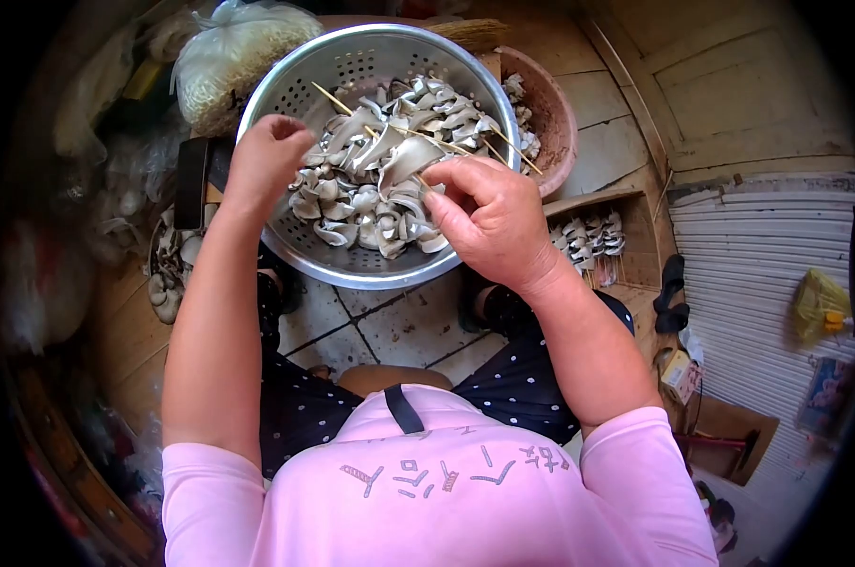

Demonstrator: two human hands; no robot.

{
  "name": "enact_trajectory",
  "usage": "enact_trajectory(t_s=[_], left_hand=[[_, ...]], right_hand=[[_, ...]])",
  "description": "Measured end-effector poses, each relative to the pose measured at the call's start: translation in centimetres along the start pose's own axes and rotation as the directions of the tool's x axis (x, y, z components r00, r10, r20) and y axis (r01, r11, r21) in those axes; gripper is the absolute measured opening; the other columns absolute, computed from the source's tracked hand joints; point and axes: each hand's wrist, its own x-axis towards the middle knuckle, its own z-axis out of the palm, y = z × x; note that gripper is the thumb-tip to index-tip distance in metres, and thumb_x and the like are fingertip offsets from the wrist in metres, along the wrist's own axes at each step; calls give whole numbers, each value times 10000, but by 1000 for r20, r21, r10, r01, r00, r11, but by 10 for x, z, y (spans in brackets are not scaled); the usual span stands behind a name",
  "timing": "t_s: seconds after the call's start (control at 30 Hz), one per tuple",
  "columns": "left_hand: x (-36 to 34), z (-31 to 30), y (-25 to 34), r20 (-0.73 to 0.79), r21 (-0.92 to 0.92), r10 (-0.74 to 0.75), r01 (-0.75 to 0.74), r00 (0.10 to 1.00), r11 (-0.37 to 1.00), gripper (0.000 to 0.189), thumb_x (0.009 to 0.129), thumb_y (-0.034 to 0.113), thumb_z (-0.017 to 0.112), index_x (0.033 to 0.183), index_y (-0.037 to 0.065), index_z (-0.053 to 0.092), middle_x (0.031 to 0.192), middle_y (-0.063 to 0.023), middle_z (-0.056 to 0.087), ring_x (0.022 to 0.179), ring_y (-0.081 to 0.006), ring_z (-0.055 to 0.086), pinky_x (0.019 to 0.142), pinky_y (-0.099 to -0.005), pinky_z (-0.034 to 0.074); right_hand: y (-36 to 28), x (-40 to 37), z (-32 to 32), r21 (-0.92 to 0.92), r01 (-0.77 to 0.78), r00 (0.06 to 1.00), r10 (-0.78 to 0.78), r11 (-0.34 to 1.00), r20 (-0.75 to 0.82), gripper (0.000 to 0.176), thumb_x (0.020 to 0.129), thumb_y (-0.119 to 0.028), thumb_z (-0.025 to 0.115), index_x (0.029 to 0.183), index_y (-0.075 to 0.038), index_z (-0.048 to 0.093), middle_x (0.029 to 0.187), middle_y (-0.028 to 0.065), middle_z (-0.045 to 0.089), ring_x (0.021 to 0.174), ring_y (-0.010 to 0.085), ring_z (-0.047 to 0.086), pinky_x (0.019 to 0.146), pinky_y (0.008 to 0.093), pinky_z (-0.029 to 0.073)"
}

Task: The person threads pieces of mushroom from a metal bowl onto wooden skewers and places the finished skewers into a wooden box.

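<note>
A large metal colander (290, 85) with a perforated wall holds a heap of torn grey-white oyster mushrooms (338, 208). Over its right side, my right hand (494, 213) is closed, thumb and forefinger pinching a thin bamboo skewer (424, 180). A broad mushroom strip (407, 161) lies at the skewer's tip. Several other skewers, such as one long skewer (332, 98), rest across the heap. My left hand (269, 163) hovers at the colander's left rim with its fingers curled together; whatever they may hold is hidden.
Right of the colander stands a pink basin (562, 123) with mushroom pieces. A cardboard box (640, 236) below it contains loaded mushroom skewers (588, 238). A filled plastic bag (243, 61) sits at upper left, and more mushrooms (168, 274) lie at left.
</note>
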Motion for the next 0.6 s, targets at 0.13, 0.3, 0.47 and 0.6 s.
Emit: enact_trajectory(t_s=[0.13,0.3,0.47,0.6], left_hand=[[0,10,-24,11,698,300,-222,954,680,335,797,214,669,1040,-16,649,1025,-241,659,948,-364,653,823,-432,512],[4,19,-34,95,878,209,-181,973,443,219,791,154,589,901,-2,696,916,-230,679,890,-388,654,806,-450,521],[-9,12,-1,97,851,271,-221,958,477,198,792,120,586,898,-15,685,853,-205,690,785,-333,682,717,-408,541],[-15,7,22,108,235,-79,51,991,971,170,806,80,620,941,-22,638,790,-77,656,695,-127,632,621,-263,521]], right_hand=[[-2,-1,1,10,-8,1000,8,1000,6,160,787,-60,679,942,-25,666,788,75,636,628,152,588,586,271,475],[-1,-1,1,-11,46,999,-46,999,-6,162,781,-63,679,939,-28,667,782,87,635,633,181,598,592,288,479],[-5,-2,-6,-17,-44,997,45,999,70,162,805,-123,631,951,-61,661,884,150,659,820,324,641,733,397,517],[-6,-1,-9,-9,-37,997,38,999,72,162,802,-123,630,947,-58,663,881,153,661,822,328,642,737,404,516]])
